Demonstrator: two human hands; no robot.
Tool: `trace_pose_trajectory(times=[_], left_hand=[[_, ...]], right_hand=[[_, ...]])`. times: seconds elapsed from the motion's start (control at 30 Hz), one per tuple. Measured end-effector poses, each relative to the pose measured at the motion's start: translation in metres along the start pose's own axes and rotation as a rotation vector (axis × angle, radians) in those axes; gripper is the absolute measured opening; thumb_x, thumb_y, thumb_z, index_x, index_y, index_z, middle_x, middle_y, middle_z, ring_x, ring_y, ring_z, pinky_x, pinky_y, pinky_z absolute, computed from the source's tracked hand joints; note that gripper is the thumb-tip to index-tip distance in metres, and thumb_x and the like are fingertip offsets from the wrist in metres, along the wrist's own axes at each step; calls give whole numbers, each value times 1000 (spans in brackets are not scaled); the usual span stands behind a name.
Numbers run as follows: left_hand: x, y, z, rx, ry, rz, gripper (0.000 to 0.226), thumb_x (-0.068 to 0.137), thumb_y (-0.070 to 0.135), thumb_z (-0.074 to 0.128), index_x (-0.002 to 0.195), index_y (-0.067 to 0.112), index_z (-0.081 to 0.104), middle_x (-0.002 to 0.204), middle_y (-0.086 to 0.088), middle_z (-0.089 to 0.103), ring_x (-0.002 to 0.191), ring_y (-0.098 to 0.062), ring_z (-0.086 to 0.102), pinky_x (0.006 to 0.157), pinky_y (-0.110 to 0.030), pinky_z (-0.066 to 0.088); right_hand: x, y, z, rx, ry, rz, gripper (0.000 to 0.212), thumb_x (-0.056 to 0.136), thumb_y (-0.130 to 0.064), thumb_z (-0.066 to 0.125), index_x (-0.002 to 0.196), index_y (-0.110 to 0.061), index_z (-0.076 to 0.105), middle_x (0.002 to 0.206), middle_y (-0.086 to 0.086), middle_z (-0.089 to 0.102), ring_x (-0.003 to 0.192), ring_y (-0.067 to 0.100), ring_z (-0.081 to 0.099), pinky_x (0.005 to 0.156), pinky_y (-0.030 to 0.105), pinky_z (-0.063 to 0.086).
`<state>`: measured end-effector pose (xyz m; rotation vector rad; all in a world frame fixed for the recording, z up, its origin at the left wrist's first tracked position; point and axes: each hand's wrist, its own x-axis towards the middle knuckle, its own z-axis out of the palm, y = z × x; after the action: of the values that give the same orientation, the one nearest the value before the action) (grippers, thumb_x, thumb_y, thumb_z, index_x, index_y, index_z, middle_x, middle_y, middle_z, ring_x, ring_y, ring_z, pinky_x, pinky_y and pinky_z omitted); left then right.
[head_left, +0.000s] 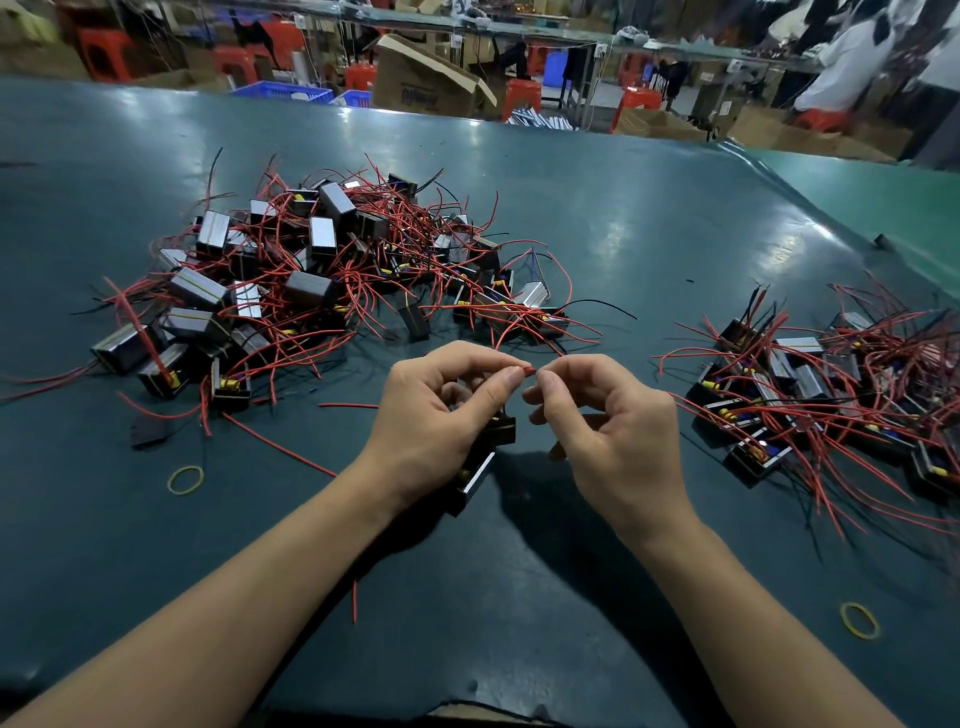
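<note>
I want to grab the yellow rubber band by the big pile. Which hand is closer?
Left. The left hand sits right of the rubber band; the right hand is even farther right. Both pinch a red wire.

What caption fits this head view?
Left hand and right hand pinch a red wire above a black component, between a left pile and a right pile of wired components.
</note>
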<state>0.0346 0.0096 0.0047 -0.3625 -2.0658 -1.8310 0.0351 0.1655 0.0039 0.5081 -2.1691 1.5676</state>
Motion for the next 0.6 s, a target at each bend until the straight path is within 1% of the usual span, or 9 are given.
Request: trace_pose_trajectory(times=[0.1,0.2,0.27,0.33,0.4,0.47,0.53,0.57,0.6], left_hand=[[2,-1,-1,19,-42,27,8,86,8,70,91,8,76,88,-6,73,82,-35,64,67,-56,49],[2,-5,-2,91,-42,32,6,89,15,70,89,12,75,83,-1,70,72,-36,62,62,-55,49],[0,-6,0,140,-35,27,6,90,19,68,88,15,73,79,-1,69,65,-37,60,59,-53,49],[-1,-7,1,158,-20,10,6,90,21,68,88,16,72,77,-3,68,62,-39,60,57,-53,50],[0,-9,1,210,-6,25,5,90,20,69,87,17,72,78,-4,69,65,-33,62,60,-50,50],[1,-9,-1,266,-26,68,5,89,18,70,85,18,72,79,-1,69,69,-24,62,61,-43,48],[2,-7,-3,310,-62,131,5,88,16,69,84,15,73,80,0,67,71,-19,61,61,-32,46],[2,-7,-5,330,-75,162,6,87,15,68,85,13,73,80,-1,67,72,-19,61,63,-28,45],[2,-6,-6,342,-84,190,7,86,15,68,85,11,74,80,-3,67,73,-19,61,65,-27,46]], right_hand=[[0,0,-1,9,-14,4,9,92,-17,65,88,-24,67,75,-10,71,68,15,71,51,40,56],[0,0,0,-26,9,-22,5,91,-14,67,89,-18,69,73,-7,71,66,14,70,52,39,56],[0,0,1,-163,52,-165,3,89,-12,68,87,-10,70,73,-4,71,63,10,68,56,34,56],[-1,2,2,-368,95,-356,4,86,-10,70,84,-6,71,71,0,70,59,13,65,54,32,53],[0,4,1,-559,117,-491,8,87,-10,69,81,-6,70,68,3,68,57,21,63,49,35,50],[2,4,0,-705,152,-594,16,91,-11,64,76,-7,68,66,4,63,58,24,60,46,37,47],[4,3,0,-772,181,-678,21,93,-13,62,74,-7,68,72,6,60,62,25,57,47,37,45],[5,3,0,-772,178,-700,20,93,-13,62,75,-7,68,77,8,61,65,25,57,49,35,45],[5,3,0,-749,161,-702,18,93,-13,63,77,-6,68,84,10,63,69,25,58,52,34,47]])
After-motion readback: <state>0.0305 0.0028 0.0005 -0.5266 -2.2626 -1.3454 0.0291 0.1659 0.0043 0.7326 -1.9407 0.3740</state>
